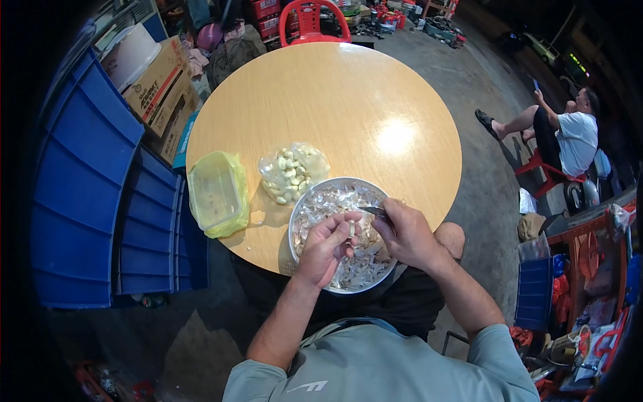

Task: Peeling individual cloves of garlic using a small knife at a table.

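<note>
Over a round metal basin full of papery garlic skins, my left hand holds a pale garlic clove between thumb and fingers. To its right, my right hand grips a small knife, its dark blade pointing left. The basin sits at the near edge of a round wooden table. Behind it, at the left, lies a clear plastic bag of peeled garlic cloves. A clear plastic container in a yellow bag stands farther left.
A red plastic chair stands at the table's far side. Blue plastic crates and cardboard boxes are stacked at the left. At the right, a person sits apart on a red chair. Shelves with mixed goods stand at the lower right.
</note>
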`<act>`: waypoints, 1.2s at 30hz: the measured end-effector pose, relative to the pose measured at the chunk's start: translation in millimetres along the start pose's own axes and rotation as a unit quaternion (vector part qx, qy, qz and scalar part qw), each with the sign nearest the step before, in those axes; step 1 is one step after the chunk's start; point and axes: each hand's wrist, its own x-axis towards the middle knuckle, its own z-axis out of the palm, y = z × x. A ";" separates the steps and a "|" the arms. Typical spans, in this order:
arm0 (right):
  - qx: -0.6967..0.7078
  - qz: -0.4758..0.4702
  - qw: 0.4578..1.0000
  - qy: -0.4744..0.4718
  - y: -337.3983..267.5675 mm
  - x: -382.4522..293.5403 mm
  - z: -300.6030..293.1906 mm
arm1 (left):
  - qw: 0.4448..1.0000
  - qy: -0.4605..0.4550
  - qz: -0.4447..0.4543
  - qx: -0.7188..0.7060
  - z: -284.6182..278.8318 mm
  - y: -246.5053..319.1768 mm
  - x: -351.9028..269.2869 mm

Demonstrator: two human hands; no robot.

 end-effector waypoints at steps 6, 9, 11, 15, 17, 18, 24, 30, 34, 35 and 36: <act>-0.010 -0.049 0.998 -0.044 -14.3 5.0 -3.5 | 0.997 -0.045 -0.054 -0.034 -7.3 -0.1 -0.6; -0.031 -0.081 0.995 -0.051 -13.8 7.1 -3.2 | 0.996 -0.049 -0.061 -0.049 -6.3 0.6 -1.4; -0.045 -0.093 0.993 -0.056 -12.7 8.0 -3.4 | 0.995 -0.055 -0.066 -0.053 -8.5 1.2 -1.1; -0.061 -0.117 0.990 -0.054 -12.2 8.7 -3.8 | 0.993 -0.067 -0.082 -0.055 -9.4 3.8 -2.1; -0.059 -0.124 0.989 -0.049 -10.6 8.6 -2.9 | 0.992 -0.068 -0.087 -0.061 -10.4 3.3 -1.8; -0.052 -0.130 0.989 -0.043 -9.1 8.5 -1.9 | 0.991 -0.069 -0.093 -0.066 -10.6 3.2 -1.9; -0.041 -0.137 0.988 -0.065 -7.2 2.9 -2.6 | 0.996 -0.007 -0.046 -0.072 -10.5 -2.3 1.8; -0.008 -0.133 0.987 -0.092 -12.1 -6.6 -1.7 | 0.996 0.049 0.002 -0.070 -5.5 -1.2 1.9; -0.068 -0.086 0.993 -0.036 -5.6 -2.1 0.9 | 0.998 0.040 -0.001 -0.057 -4.2 -2.4 0.0; -0.077 -0.079 0.994 -0.025 -3.9 -1.9 1.9 | 0.998 0.049 0.002 -0.026 -2.3 -2.4 -1.3; -0.086 -0.072 0.994 -0.015 -2.8 -1.7 2.5 | 0.998 0.059 0.005 0.004 -0.9 -2.9 -2.2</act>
